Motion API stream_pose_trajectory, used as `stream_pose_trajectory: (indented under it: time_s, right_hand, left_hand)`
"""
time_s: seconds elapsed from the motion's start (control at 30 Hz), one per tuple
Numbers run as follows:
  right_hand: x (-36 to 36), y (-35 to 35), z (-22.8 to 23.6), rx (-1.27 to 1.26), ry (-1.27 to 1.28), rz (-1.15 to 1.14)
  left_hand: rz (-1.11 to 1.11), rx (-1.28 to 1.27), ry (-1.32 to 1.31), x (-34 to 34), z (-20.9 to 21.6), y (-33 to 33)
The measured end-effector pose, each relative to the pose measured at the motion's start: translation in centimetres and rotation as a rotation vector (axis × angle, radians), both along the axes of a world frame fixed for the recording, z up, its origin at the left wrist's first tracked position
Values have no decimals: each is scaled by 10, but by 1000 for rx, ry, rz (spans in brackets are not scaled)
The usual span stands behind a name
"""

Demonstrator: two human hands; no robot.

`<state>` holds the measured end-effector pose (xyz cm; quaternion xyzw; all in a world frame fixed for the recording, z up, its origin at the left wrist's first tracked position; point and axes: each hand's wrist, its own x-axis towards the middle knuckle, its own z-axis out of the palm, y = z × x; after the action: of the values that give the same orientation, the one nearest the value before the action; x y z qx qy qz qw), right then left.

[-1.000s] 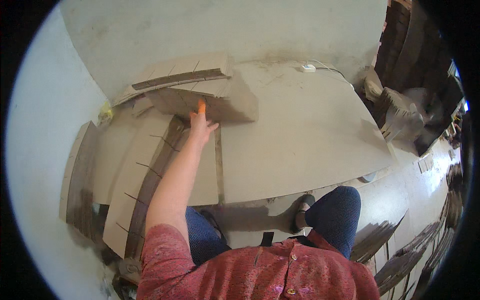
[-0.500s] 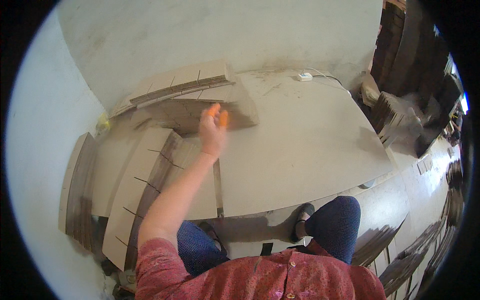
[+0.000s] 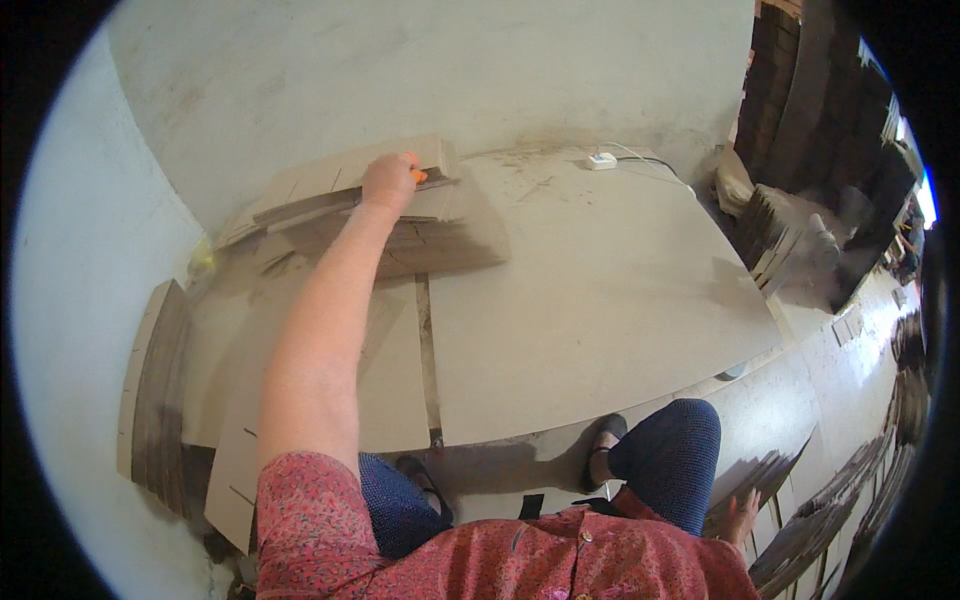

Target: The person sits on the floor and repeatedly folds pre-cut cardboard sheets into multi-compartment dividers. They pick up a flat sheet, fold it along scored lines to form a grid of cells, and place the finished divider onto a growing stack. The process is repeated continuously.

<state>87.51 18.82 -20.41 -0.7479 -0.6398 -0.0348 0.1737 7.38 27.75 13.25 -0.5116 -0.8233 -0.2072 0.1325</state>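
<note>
While the left hand (image 3: 388, 182) clasps the top of the cardboard stack (image 3: 400, 215), no sheet is lifted clear yet; the right hand (image 3: 742, 515) hangs open, low beside stacked cardboard (image 3: 800, 540).

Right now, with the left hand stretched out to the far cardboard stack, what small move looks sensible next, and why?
Probably draw the top cardboard sheet back toward the body. The left hand, with an orange item at its fingers, rests on that stack by the wall at full arm's stretch, and bare board lies nearer. The right hand is low beside the knee, on other sheets.
</note>
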Motion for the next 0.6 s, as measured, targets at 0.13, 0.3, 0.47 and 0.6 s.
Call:
stream_pose_trajectory:
  time_s: [0.13, 0.3, 0.47, 0.6]
  right_hand:
    - [-88, 48, 70, 172, 137, 328]
    - [-235, 40, 192, 164, 590, 725]
    - [-333, 23, 229, -865, 1871, 865]
    - [-343, 36, 179, -407, 1350, 824]
  left_hand:
    - [-137, 240, -372, -57, 7, -21]
    - [-374, 510, -108, 58, -7, -60]
    - [-1013, 391, -35, 203, -112, -144]
    - [-1017, 232, -39, 209, -125, -193]
